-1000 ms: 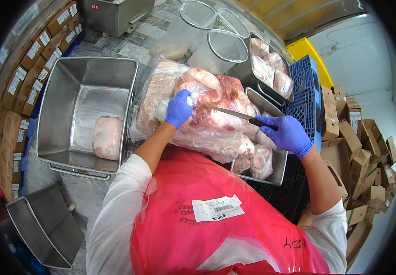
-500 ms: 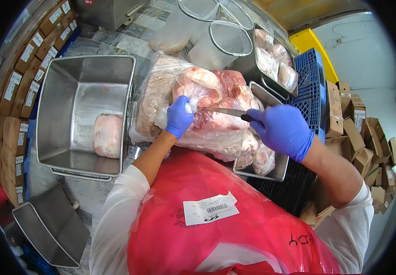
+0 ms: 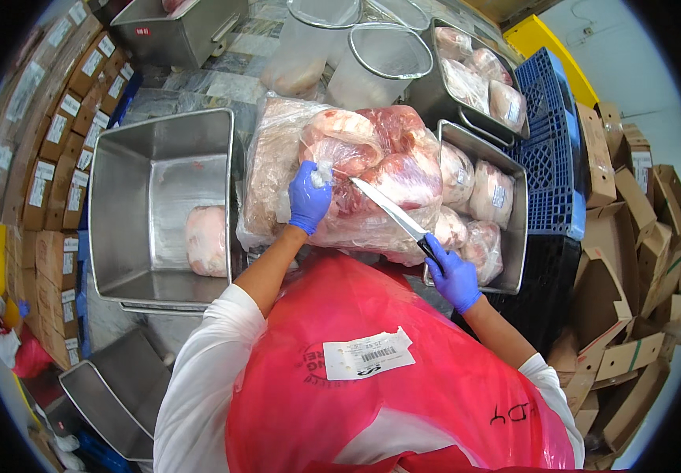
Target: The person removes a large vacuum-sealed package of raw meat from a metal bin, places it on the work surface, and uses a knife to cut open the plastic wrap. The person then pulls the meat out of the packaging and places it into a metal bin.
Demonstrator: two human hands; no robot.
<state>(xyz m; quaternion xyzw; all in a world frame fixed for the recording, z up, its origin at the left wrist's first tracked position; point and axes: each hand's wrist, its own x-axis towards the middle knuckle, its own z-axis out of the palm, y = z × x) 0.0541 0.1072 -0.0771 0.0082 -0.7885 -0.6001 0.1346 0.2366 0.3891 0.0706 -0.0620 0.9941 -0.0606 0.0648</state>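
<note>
Large raw meat cuts (image 3: 399,185) lie in front of me on a bulky plastic-wrapped stack (image 3: 269,169). My left hand (image 3: 309,197), in a blue glove, is closed on a bunched end of clear plastic wrap (image 3: 322,173) beside a wrapped meat piece (image 3: 340,138). My right hand (image 3: 454,277), also gloved, grips the black handle of a knife (image 3: 391,209). The blade slants up and left over the meat, its tip close to my left hand. Whether the tip touches the meat or the wrap, I cannot tell.
To the left stands a deep metal tub (image 3: 123,229) holding one pale meat piece (image 3: 207,240). Another metal tub (image 3: 518,260) at right holds several wrapped cuts. Clear net-like bins (image 3: 380,71) stand behind, a blue plastic pallet (image 3: 549,150) and cardboard boxes (image 3: 620,236) farther right.
My right hand has drawn back toward me and down with the knife, whose blade now points diagonally up-left. My left hand still holds the plastic. The whole view has shifted slightly.
</note>
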